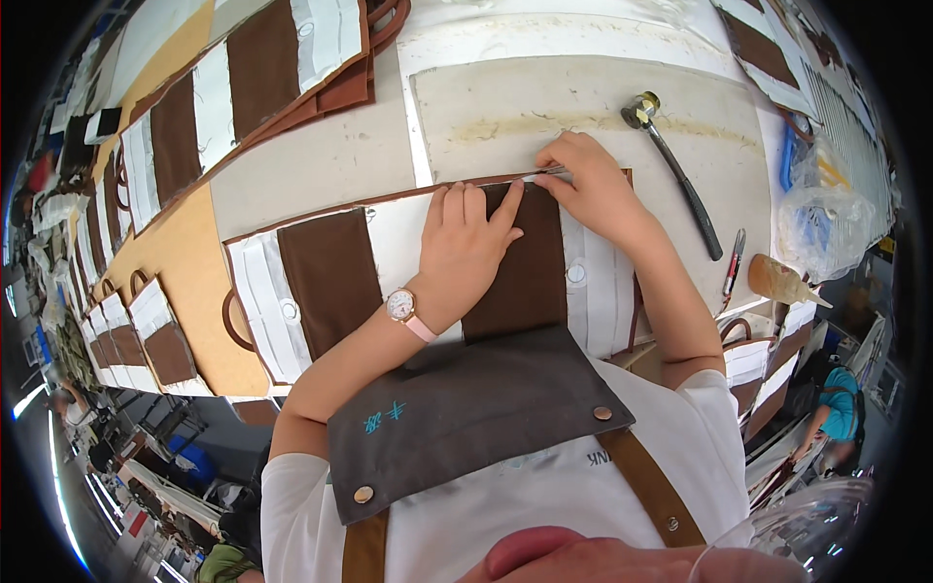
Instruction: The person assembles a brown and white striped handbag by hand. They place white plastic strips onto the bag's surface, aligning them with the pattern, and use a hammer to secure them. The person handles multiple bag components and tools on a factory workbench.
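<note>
Panel (398,238) (white and brown strips, dark brown edging) lies flat on the worktop (219,291), along the near edge, right in front of the wearer. Apron (476,423) hides part of its near edge.

Left hand (465,243): grip loose, closed around nothing. It rests palm-down on the panel, index finger stretched to the far edge, just beside the right fingertips. Watch (399,304) on that wrist.

Right hand (593,185): grip pinched on a thin metal tool (556,171), held right at the panel's far edge, right of its middle. Too small to tell what kind. Panel sits directly under the left hand and on the near side of the right grip.

Panel also has two white discs (576,274), one toward each end, and a brown loop (233,325) at its left edge.

Grey board (583,97) lies beyond the panel, toward the worktop's far edge. Hammer (682,183) on its right part, head toward the far edge, handle slanting near-right. Red-black pen-like tool (734,267) near the hammer's handle end. Amber bottle (777,282) beside that, tilted, at the worktop's right edge; plastic bag (826,228) just beyond it.

Striped stack (262,63) at the far left corner. Small striped pieces (165,340) along the near left edge.
</note>
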`<state>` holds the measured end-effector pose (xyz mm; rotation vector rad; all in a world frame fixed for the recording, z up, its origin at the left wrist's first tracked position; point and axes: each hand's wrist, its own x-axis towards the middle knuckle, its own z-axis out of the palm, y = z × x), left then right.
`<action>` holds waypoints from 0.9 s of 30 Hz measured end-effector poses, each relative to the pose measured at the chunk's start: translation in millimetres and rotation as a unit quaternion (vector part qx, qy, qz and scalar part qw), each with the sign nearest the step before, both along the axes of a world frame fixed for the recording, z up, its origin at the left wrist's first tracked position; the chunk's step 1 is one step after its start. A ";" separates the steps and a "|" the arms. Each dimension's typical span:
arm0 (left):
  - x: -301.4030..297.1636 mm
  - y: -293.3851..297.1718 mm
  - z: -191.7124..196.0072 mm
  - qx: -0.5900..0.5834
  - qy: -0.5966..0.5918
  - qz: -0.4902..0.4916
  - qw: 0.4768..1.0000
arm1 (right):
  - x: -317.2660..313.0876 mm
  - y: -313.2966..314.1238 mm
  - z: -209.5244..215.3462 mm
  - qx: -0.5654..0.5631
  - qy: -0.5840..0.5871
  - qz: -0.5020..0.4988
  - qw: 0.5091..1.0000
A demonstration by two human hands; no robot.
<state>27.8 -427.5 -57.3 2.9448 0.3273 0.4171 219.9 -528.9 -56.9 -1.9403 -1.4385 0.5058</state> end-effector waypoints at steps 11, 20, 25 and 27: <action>8.2 -6.4 -1.1 0.022 0.029 0.022 0.999 | -1.9 2.1 0.7 0.031 -0.016 -0.036 0.999; 6.0 -10.1 -6.3 0.031 0.000 0.024 0.999 | -11.8 -9.4 1.8 0.069 -0.248 0.044 0.965; 6.0 -11.2 -7.9 0.042 -0.005 0.027 0.999 | -16.2 -9.8 0.2 0.045 -0.336 0.080 0.937; 6.0 -11.2 -8.5 0.045 -0.005 0.028 0.999 | -16.7 -10.5 -0.8 0.044 -0.346 0.081 0.934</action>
